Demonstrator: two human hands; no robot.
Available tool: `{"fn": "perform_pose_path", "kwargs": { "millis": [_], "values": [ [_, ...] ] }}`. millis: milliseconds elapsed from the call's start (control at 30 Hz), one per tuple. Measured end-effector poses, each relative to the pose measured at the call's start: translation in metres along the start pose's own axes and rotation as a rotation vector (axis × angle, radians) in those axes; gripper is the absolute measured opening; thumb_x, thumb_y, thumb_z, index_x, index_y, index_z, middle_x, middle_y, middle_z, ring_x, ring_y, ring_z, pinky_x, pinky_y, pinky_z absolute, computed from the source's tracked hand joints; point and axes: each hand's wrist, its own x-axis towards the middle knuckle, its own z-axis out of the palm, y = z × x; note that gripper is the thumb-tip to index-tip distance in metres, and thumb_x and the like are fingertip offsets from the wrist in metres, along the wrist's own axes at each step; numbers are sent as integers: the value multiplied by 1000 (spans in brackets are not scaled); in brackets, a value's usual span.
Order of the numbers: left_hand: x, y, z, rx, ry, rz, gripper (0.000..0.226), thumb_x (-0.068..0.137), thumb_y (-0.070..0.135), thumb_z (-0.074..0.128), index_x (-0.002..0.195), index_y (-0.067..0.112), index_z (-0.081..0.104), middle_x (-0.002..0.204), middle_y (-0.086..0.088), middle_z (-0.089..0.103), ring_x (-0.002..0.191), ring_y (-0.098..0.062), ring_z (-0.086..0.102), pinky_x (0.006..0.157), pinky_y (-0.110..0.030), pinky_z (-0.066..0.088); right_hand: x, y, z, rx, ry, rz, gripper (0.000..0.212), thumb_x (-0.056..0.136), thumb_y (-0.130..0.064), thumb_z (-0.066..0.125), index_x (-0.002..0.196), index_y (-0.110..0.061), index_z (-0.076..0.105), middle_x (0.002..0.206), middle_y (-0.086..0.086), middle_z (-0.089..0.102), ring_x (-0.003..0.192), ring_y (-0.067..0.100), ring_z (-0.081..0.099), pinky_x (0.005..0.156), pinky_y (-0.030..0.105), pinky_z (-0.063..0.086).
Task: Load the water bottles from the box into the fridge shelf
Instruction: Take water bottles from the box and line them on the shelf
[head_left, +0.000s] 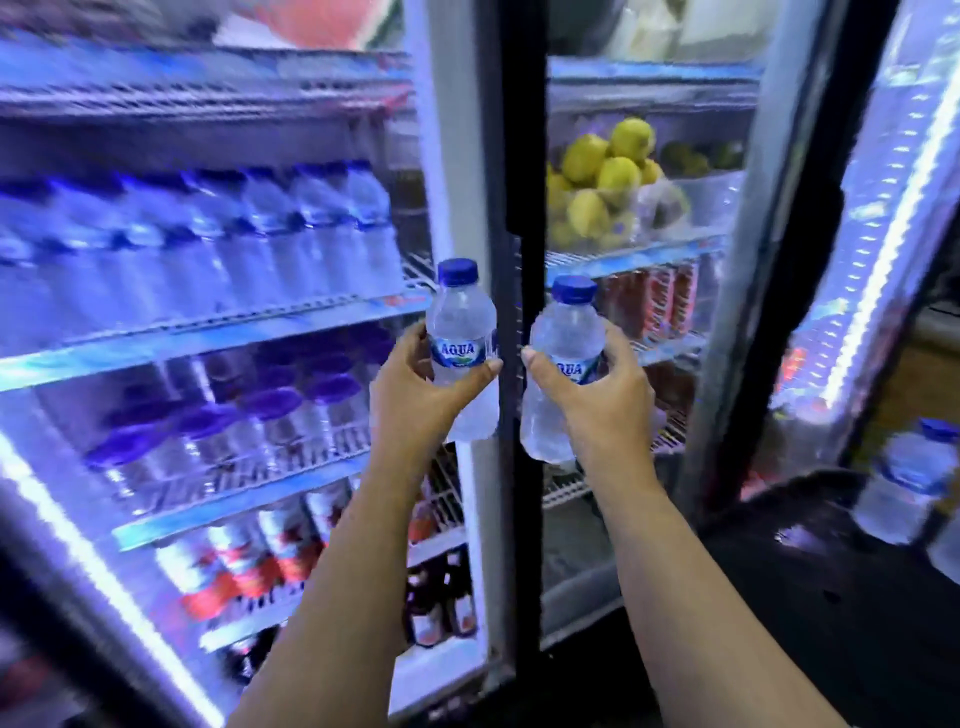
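Observation:
My left hand (415, 395) grips a small clear water bottle (460, 332) with a blue cap and a blue label, held upright. My right hand (597, 400) grips a second, matching water bottle (563, 364), tilted slightly. Both bottles hover in front of the black centre post (519, 156) between the two fridge compartments. In the left compartment, a wire fridge shelf (208, 338) carries a row of several blue-capped water bottles (234, 239). The shelf below (234, 499) holds more bottles with purple-blue caps (270, 405). The box is not in view.
Lower left shelves hold red-labelled bottles (249, 561) and dark bottles (436, 608). The right compartment has yellow-green fruit (602, 182) above red cans (660, 301). An open fridge door with a light strip (883, 249) stands at right. More water bottles (909, 478) sit at the lower right.

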Motion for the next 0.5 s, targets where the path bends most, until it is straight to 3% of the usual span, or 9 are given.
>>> {"fn": "perform_pose_path", "kwargs": {
  "millis": [67,167,233,333,500],
  "values": [
    [16,11,-38,45,74,37,65,56,50,80,113,22,64,105,10,72,98,-7,67,86,-33,54,5,-22,34,56,-63,-45,32,73,-39,80,97,-41,58,83,-30,60,77,-18,57,70,20,47],
    [38,25,-86,74,151,93,53,62,43,84,105,17,65,99,7,72,87,-7,67,78,-31,54,13,-51,82,121,-121,-88,53,66,-52,79,111,-26,65,95,-14,71,86,1,67,75,31,55],
    [55,35,-113,119,215,119,48,61,43,82,100,19,65,96,7,73,84,-7,68,74,-27,53,22,-70,112,144,-164,-123,66,61,-60,74,114,-22,65,99,-7,73,86,11,67,73,30,55],
    [83,41,-145,195,274,121,45,64,40,83,100,21,65,94,9,72,82,2,66,71,-20,51,40,-93,147,134,-249,-155,63,66,-55,77,119,-23,64,107,-5,72,91,12,67,70,25,51],
    [128,37,-171,233,315,115,49,61,39,85,99,15,65,91,4,72,83,-10,67,75,-34,52,75,-117,196,46,-274,-202,61,71,-52,77,118,-18,59,103,0,69,91,22,64,66,31,44]
  ]
}}
